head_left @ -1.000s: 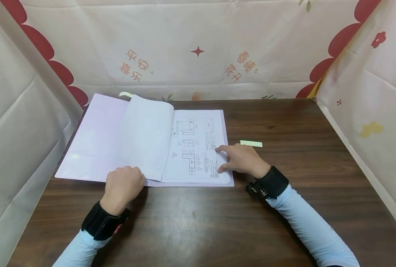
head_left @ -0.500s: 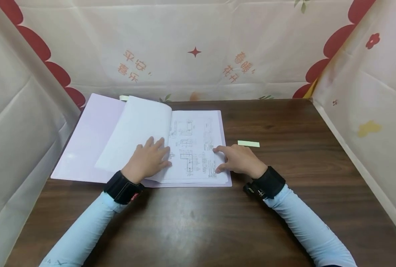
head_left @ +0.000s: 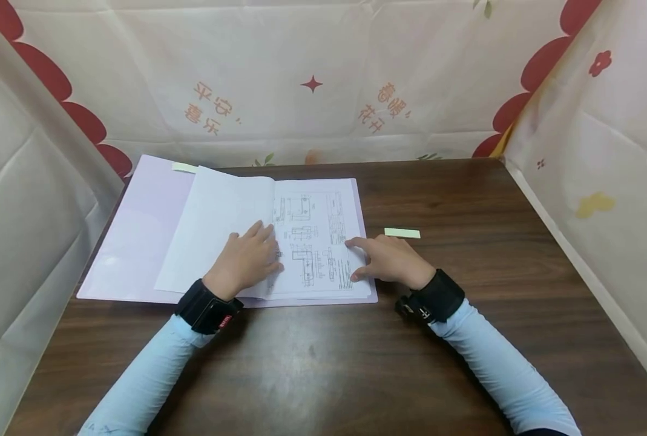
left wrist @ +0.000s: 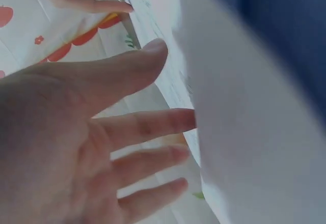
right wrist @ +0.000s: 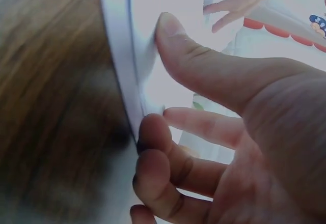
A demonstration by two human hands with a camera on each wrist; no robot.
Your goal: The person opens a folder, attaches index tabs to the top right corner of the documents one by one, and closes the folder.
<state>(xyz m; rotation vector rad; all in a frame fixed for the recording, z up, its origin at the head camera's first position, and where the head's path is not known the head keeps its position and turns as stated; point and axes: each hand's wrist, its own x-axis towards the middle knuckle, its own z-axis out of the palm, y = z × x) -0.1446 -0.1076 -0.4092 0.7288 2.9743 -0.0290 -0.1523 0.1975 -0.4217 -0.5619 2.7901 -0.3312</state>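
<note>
Left hand [head_left: 245,259] pressing turned page [head_left: 214,227] flat, fingers straight; right hand [head_left: 390,260] pinning drawing sheet [head_left: 318,242], fingers loosely spread, gripping nothing. Risk: page springing back, sheet sliding if pressure easing.

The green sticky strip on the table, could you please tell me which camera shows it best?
The head view: the green sticky strip lies in plain sight on the table, just beyond the right hand. Neither wrist view shows it; they show only fingers, paper and the folder edge up close.

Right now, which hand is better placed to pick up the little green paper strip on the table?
The right hand, probably. It rests on the drawing page's right edge, just beside the green strip. The left hand lies flat near the folder's middle, farther away.
</note>
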